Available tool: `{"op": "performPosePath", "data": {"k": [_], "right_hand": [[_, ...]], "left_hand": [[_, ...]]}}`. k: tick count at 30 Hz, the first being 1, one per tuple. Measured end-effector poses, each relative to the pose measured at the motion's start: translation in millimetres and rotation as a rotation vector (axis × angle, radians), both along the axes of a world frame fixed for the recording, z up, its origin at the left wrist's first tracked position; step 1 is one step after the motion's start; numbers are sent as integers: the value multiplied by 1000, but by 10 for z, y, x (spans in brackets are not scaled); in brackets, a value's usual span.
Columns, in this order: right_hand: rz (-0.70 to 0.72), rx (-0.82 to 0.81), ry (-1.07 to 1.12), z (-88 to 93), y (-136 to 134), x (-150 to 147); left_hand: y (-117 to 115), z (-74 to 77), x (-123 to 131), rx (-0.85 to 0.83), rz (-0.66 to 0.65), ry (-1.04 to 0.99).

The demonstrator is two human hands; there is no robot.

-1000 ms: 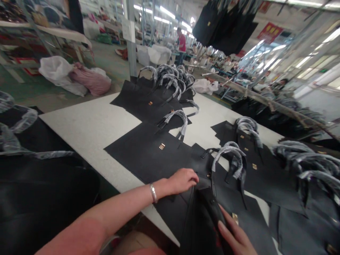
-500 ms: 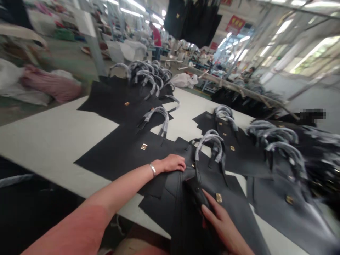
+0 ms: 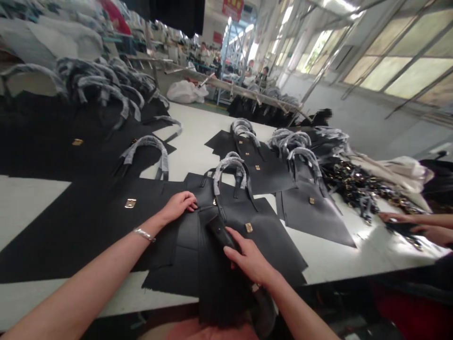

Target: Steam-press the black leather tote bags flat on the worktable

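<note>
Right hand (image 3: pixel 249 257) is gripping a black object (image 3: pixel 221 234), fingers and thumb partly wrapped round; its upper end is projecting past the fingertips, toward the left hand (image 3: pixel 180 205). Left hand is resting half-curled by the top edge of a black panel (image 3: pixel 186 252); cannot tell whether it is pinching. Gold clasp (image 3: pixel 249 227) is lying just beyond the right hand, wrapped handles (image 3: pixel 217 183) farther off.

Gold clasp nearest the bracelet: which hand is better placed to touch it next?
Probably the left hand: nearer the gold clasp, while the right hand, farther off, holds a black object.
</note>
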State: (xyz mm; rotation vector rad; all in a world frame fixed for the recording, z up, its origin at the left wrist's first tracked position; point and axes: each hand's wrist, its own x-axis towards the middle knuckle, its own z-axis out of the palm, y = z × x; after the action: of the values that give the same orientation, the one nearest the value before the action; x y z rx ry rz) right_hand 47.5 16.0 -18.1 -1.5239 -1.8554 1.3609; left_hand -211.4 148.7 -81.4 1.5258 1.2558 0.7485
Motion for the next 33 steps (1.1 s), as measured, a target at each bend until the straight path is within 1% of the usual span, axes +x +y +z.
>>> {"op": "performPosePath", "data": {"k": [3, 7, 11, 12, 15, 18, 22, 28, 30, 31, 32, 33], "right_hand": [[-5, 7, -4, -13, -9, -1], [-15, -34, 29, -67, 32, 22], [-37, -27, 81, -50, -25, 6], [-27, -36, 113, -42, -41, 2], [-82, -44, 135, -26, -41, 13], [-128, -35, 162, 10, -18, 27], [-126, -50, 198, 75, 35, 5], [-94, -75, 268, 155, 110, -22], [-29, -119, 301, 154, 124, -7], [-32, -195, 317, 144, 141, 1], [-44, -233, 323, 130, 164, 7], [-63, -222, 331, 117, 190, 10]], "left_hand": [[-82, 22, 24, -22, 21, 42], [-127, -15, 70, -3, 17, 146], [-236, 15, 145, 21, 42, 204], [-264, 28, 164, 27, 36, 208], [-304, 42, 198, 34, -31, 190], [-360, 33, 208, -22, -30, 81], [-500, 29, 247, -99, -7, -85], [-702, 122, 409, -167, 65, -298], [-751, 128, 473, -178, 74, -389], [-762, 115, 501, -175, 69, -420], [-765, 93, 524, -174, 71, -445], [-764, 67, 543, -182, 87, -473]]}}
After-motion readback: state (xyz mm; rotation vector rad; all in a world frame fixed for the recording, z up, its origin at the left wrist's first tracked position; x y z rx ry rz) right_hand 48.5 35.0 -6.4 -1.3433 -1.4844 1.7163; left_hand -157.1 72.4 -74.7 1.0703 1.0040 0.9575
